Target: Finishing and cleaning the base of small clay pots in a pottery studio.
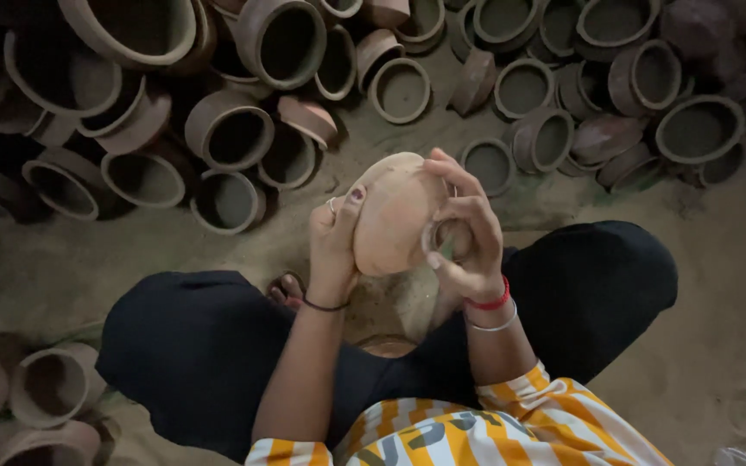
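Item: pale clay pot (395,216), unfired by the look of it, held up between my two hands above my crossed legs in black trousers (209,345)

Position: pot sits at centre of view; my left hand (331,246) lies at its 9 o'clock, thumb pressed on the rounded wall; my right hand (466,237) lies at its 3 o'clock, fingers curled around the mouth end. Both hands closed on the pot, both touching it, neither nearer than the other

Axis: pot lies on its side, base toward 10 o'clock, mouth toward 4 o'clock, slightly tilted

Surroundings: rows of darker clay pots (230,134) on the earth floor (718,285) from 9 through 12 to 2 o'clock, well apart from my hands; a few more pots (49,384) at 8 o'clock

Hidden or unclear: the pot's mouth is mostly covered by my right fingers; whether they hold a small tool I cannot tell; a brown object (386,345) under my forearms is cut off; far corners too dark to read
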